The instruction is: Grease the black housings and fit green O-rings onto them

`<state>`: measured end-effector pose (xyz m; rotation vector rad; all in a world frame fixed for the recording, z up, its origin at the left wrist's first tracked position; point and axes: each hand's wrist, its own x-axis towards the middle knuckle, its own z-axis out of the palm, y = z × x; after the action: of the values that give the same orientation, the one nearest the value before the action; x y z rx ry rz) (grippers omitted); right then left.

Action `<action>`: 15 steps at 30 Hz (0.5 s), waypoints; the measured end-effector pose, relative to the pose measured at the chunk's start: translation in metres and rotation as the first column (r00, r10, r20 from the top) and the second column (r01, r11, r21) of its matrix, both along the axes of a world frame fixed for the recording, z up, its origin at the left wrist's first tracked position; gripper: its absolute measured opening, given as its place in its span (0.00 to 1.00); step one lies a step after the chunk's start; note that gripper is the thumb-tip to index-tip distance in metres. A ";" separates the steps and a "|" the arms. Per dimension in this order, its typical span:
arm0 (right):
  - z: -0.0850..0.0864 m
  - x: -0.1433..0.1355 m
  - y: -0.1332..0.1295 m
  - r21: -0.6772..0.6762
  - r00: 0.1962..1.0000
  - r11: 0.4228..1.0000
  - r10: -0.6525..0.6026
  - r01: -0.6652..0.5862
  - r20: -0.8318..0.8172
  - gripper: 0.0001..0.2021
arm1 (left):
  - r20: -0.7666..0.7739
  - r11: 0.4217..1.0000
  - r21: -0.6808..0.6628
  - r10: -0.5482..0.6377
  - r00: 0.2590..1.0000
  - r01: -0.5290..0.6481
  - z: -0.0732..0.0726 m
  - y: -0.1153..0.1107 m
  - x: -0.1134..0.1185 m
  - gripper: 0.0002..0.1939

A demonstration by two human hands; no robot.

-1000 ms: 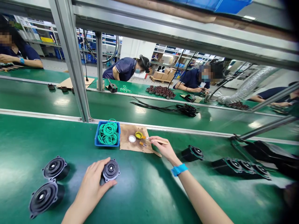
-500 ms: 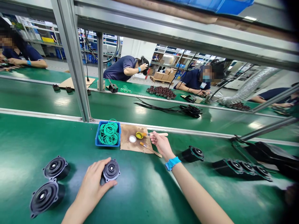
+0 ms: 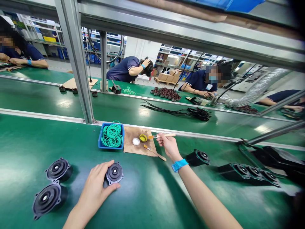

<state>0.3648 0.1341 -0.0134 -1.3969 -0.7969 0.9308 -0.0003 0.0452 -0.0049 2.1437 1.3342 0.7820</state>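
My left hand (image 3: 100, 179) is closed around a round black housing (image 3: 114, 173) that stands on the green bench. Between the fingers of my right hand (image 3: 168, 145) is the pale wooden handle of a brush (image 3: 153, 136), its bristles pointing left near a small yellow-rimmed pot (image 3: 143, 137). A white lid (image 3: 136, 141) lies beside the pot on a stained cardboard sheet (image 3: 130, 151). A second brush (image 3: 154, 153) rests partly on that sheet. Left of the cardboard, a blue bin (image 3: 111, 147) holds green rubber rings (image 3: 111, 135).
Two more black housings (image 3: 47, 197) stand at the left. Several housings with green rings (image 3: 245, 173) stand at the right, one (image 3: 198, 157) nearer my wrist. A metal post (image 3: 76, 63) rises beyond the bin. Black cables (image 3: 190, 113) lie behind; co-workers sit across.
The brush in my right hand has moved slightly right, away from the yellow-rimmed pot. My left hand keeps its hold on the housing. The whole view has shifted a little.
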 end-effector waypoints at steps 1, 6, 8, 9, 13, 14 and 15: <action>0.005 -0.002 -0.001 0.035 1.000 0.999 0.003 -0.003 0.004 0.15 | 0.007 1.000 -0.010 0.004 1.000 -0.004 0.002 -0.001 0.000 0.29; 0.021 -0.023 -0.007 0.169 0.994 0.981 0.089 -0.098 0.062 0.25 | 0.066 0.998 -0.047 0.040 0.997 -0.037 0.012 -0.007 0.004 0.29; 0.024 -0.035 -0.008 0.200 0.983 0.968 0.128 -0.153 0.132 0.24 | 0.083 0.996 -0.079 0.042 0.996 -0.035 0.015 -0.010 0.006 0.30; 0.025 -0.042 -0.007 0.220 0.974 0.959 0.139 -0.177 0.176 0.23 | 0.091 0.995 -0.098 0.040 0.995 -0.031 0.015 -0.011 0.007 0.30; 0.033 -0.075 0.001 0.317 0.905 0.909 0.126 -0.270 0.407 0.18 | 0.136 0.985 -0.168 0.054 0.989 -0.031 0.012 -0.016 0.010 0.34; 0.036 -0.085 0.005 0.335 0.872 0.891 0.119 -0.305 0.475 0.16 | 0.151 0.983 -0.180 0.064 0.987 -0.036 0.010 -0.017 0.011 0.34; 0.038 -0.096 0.010 0.349 0.834 0.872 0.111 -0.343 0.541 0.14 | 0.165 0.981 -0.191 0.075 0.983 -0.042 0.009 -0.018 0.011 0.34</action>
<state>0.2692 0.1438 0.0248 -1.1616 -1.5106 0.5045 0.0110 0.0271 0.0042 1.8556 1.3299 0.8107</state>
